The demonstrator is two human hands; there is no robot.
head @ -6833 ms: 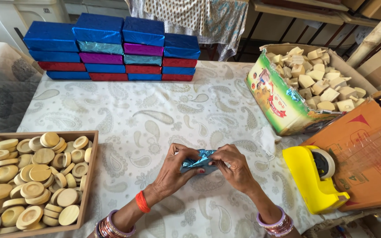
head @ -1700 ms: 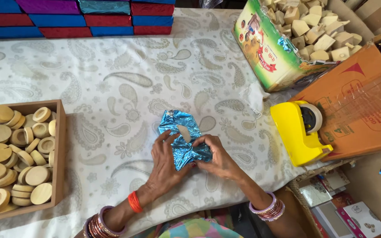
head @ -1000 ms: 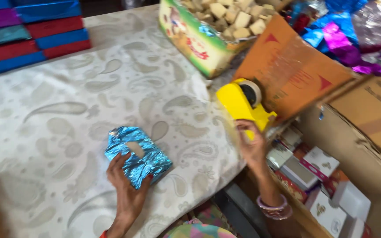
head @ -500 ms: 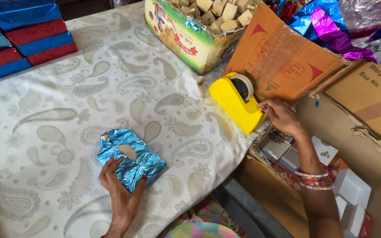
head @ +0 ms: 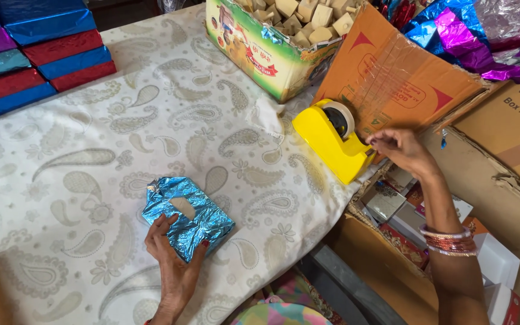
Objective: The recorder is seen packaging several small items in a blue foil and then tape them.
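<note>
My left hand (head: pixel 173 256) lies flat on the bench (head: pixel 91 180), its fingers spread over the near edge of the blue foil parcel (head: pixel 188 218); this grip is open, pressing down rather than closing round anything. The parcel lies near the front edge of the bench, tilted, the foil crumpled, with a small gap in the wrap on top where a pale surface shows through.

My right hand (head: pixel 401 150) is out past the right edge of the bench, at the front end of the yellow tape dispenser (head: pixel 332 141). Thumb and fingertips are drawn together as in a pinch. I cannot tell whether there is tape between them; none is visible. The hand is just beside the dispenser's cutter end, possibly touching it.

The dispenser stands at the bench's right edge, against an orange cardboard flap (head: pixel 392 78). Behind it is a green printed carton (head: pixel 260 51) filled with pale wooden blocks (head: pixel 299 18). At far left, a stack of foil-wrapped boxes (head: pixel 31 54) in blue, red, purple and teal. Loose sheets of coloured foil (head: pixel 452 33) lie at upper right. Below the bench edge, small white boxes (head: pixel 495 265) sit in an open carton.
</note>
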